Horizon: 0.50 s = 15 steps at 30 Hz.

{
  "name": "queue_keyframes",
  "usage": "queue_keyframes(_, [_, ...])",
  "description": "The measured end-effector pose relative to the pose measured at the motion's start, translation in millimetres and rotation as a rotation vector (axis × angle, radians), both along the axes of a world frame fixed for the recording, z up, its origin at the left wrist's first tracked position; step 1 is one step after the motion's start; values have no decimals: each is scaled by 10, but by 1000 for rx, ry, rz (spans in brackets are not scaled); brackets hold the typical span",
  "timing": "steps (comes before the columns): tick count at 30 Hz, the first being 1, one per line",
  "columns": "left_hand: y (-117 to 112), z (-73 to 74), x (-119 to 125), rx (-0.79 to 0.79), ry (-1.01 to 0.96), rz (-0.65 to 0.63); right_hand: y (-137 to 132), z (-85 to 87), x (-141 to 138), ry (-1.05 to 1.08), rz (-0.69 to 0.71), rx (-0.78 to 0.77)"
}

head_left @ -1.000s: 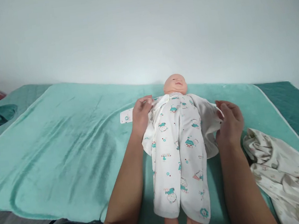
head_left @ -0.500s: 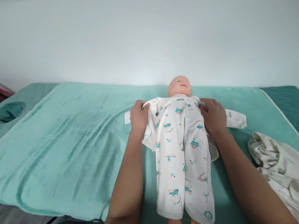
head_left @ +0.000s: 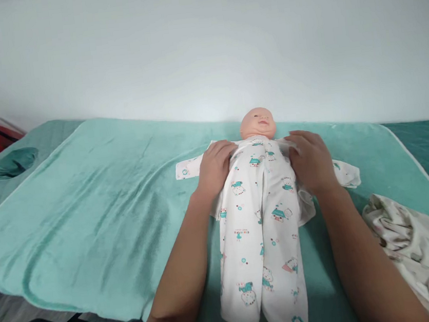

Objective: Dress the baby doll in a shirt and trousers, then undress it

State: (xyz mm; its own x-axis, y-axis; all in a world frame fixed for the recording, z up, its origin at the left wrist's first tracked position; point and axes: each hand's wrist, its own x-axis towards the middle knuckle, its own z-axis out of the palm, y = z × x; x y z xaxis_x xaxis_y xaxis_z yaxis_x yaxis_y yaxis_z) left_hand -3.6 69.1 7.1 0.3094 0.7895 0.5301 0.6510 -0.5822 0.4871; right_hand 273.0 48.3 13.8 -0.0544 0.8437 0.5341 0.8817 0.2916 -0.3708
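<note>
Between the far and near edges of the massage bed (head_left: 425,152) lies the baby doll (head_left: 256,123); left hand (head_left: 216,167) and right hand (head_left: 311,161) touch its printed clothes (head_left: 242,240). Whether either grip pinches cloth, I can't tell; an uneven tug could twist a sleeve (head_left: 347,173).

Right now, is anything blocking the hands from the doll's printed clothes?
Nothing visible is: the left hand and right hand are at either side of the printed clothes. The crumpled cloth lies off to the right.
</note>
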Motion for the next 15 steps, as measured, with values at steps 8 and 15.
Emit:
queue_keyframes(8, [16,-41,22,-133,171,111,-69,-27,-108,-56,81,-187])
queue_keyframes(15, [28,-93,9,-200,124,225,-38,-78,232,-95,-6,-344])
